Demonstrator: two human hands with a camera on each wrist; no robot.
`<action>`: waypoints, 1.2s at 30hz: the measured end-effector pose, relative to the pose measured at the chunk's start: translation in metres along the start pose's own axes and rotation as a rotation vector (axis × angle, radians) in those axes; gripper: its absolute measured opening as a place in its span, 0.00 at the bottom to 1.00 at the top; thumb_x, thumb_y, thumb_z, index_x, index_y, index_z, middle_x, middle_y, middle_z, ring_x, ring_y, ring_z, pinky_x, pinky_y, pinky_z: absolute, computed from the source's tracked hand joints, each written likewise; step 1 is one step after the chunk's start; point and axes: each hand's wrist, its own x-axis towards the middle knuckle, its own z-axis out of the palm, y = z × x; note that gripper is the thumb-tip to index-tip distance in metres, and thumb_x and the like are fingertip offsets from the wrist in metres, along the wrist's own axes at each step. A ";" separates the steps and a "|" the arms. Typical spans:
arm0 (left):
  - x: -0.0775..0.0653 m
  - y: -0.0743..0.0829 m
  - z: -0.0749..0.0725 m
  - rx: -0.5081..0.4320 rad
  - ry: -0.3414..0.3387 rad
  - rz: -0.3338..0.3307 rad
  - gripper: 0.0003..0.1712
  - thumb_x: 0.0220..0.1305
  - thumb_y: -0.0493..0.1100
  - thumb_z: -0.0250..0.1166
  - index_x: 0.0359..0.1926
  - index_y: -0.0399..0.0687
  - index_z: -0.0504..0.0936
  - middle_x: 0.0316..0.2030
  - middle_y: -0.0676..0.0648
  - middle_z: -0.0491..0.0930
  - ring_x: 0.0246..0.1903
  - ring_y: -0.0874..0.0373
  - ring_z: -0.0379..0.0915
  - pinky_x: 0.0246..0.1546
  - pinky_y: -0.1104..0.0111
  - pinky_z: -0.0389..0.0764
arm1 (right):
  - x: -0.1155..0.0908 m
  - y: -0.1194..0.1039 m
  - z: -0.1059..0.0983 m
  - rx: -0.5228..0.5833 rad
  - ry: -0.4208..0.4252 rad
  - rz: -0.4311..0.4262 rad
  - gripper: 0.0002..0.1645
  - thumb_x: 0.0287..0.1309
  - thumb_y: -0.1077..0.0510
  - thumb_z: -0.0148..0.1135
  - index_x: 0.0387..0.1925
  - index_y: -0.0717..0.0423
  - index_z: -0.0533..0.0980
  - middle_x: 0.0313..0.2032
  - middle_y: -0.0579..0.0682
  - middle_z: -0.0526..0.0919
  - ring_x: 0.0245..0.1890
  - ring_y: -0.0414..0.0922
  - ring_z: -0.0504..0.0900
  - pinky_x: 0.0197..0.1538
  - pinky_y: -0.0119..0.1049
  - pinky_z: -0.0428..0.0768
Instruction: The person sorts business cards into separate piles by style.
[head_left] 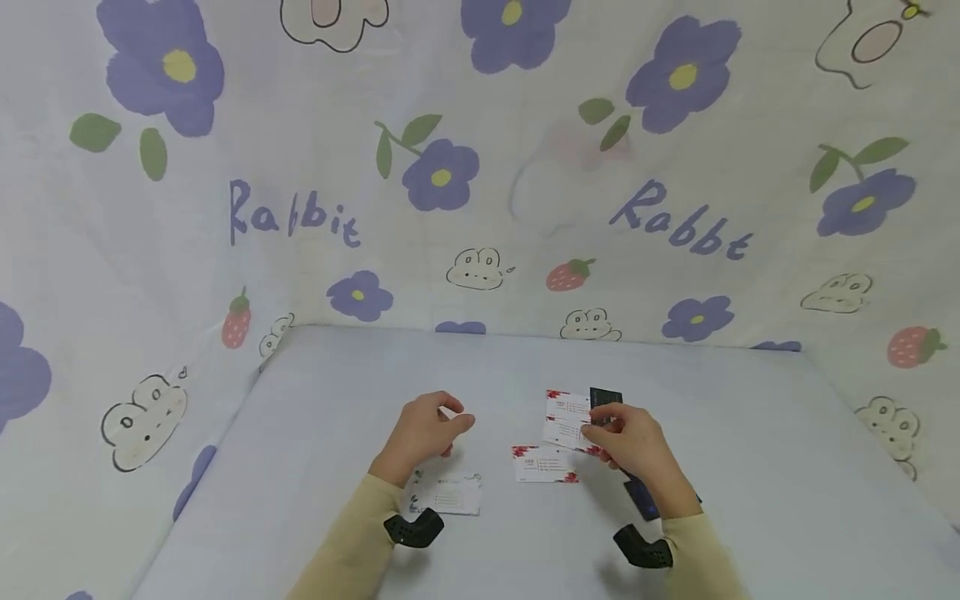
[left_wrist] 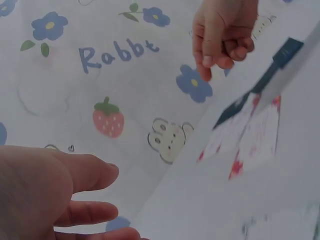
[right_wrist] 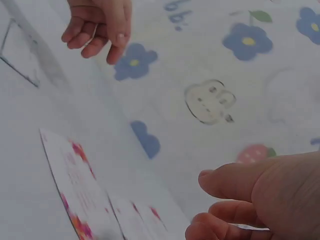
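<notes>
My left hand (head_left: pixel 423 429) hovers over the table with its fingers loosely bent and nothing between them. Below its wrist lies a white business card (head_left: pixel 450 496) with grey-green leaf corners, partly covered by the wrist device. My right hand (head_left: pixel 636 440) is also bare, its fingers relaxed above several cards. Under its fingertips in the head view are two overlapping white business cards (head_left: pixel 566 407) with red flower corners. Another red-flowered card (head_left: pixel 546 467) lies just nearer. Dark cards show around this hand: a black card (head_left: pixel 606 396) behind it and a dark blue card (head_left: pixel 641 502) below, both partly hidden.
The white tabletop (head_left: pixel 360 367) meets a hanging cloth (head_left: pixel 525 108) printed with flowers, rabbits and strawberries, at the back and sides. Black camera mounts (head_left: pixel 415 528) sit at both wrists, close above the table.
</notes>
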 end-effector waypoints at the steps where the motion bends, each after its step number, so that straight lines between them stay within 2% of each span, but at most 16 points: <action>1: 0.003 0.005 0.004 -0.015 -0.004 -0.001 0.20 0.67 0.52 0.67 0.52 0.45 0.81 0.26 0.47 0.80 0.19 0.53 0.77 0.29 0.67 0.72 | 0.000 0.005 -0.006 -0.008 0.006 0.004 0.25 0.65 0.55 0.66 0.59 0.66 0.75 0.28 0.54 0.80 0.21 0.42 0.77 0.27 0.34 0.79; 6: 0.011 0.026 0.020 -0.083 -0.032 -0.011 0.22 0.67 0.54 0.67 0.54 0.45 0.80 0.31 0.46 0.82 0.22 0.52 0.81 0.31 0.66 0.73 | 0.001 0.016 -0.027 -0.047 0.047 0.024 0.27 0.66 0.54 0.65 0.61 0.66 0.74 0.30 0.57 0.82 0.21 0.43 0.78 0.28 0.34 0.81; 14: 0.014 0.032 0.035 -0.050 -0.057 -0.036 0.24 0.68 0.55 0.66 0.56 0.45 0.80 0.30 0.48 0.81 0.21 0.55 0.79 0.30 0.67 0.73 | -0.001 0.019 -0.036 -0.046 0.053 0.056 0.30 0.66 0.52 0.66 0.62 0.66 0.73 0.27 0.53 0.80 0.21 0.42 0.78 0.28 0.33 0.81; 22: 0.011 0.033 0.033 -0.051 -0.054 -0.029 0.22 0.68 0.54 0.66 0.55 0.46 0.80 0.31 0.47 0.81 0.21 0.56 0.78 0.31 0.67 0.72 | -0.003 0.017 -0.031 -0.010 0.038 0.061 0.28 0.66 0.54 0.66 0.61 0.66 0.74 0.29 0.57 0.81 0.21 0.43 0.78 0.28 0.34 0.81; 27: 0.009 0.036 0.035 -0.070 -0.060 -0.042 0.25 0.67 0.55 0.67 0.58 0.45 0.78 0.31 0.47 0.81 0.22 0.56 0.77 0.32 0.66 0.72 | -0.002 0.017 -0.026 0.008 0.017 0.068 0.28 0.66 0.55 0.65 0.62 0.67 0.73 0.32 0.60 0.81 0.22 0.43 0.80 0.29 0.37 0.84; 32: 0.012 0.032 0.047 -0.080 -0.073 -0.065 0.30 0.67 0.55 0.67 0.63 0.46 0.75 0.34 0.46 0.81 0.24 0.57 0.76 0.34 0.64 0.73 | 0.000 0.018 -0.011 0.034 -0.027 0.064 0.29 0.67 0.55 0.64 0.62 0.68 0.72 0.38 0.62 0.84 0.24 0.43 0.84 0.32 0.38 0.87; 36: 0.014 0.030 0.062 -0.076 -0.110 -0.090 0.33 0.66 0.57 0.67 0.66 0.48 0.72 0.42 0.44 0.82 0.25 0.58 0.77 0.40 0.61 0.77 | 0.002 0.017 0.002 0.118 -0.072 0.063 0.28 0.68 0.54 0.64 0.62 0.68 0.71 0.42 0.63 0.85 0.28 0.43 0.86 0.36 0.40 0.88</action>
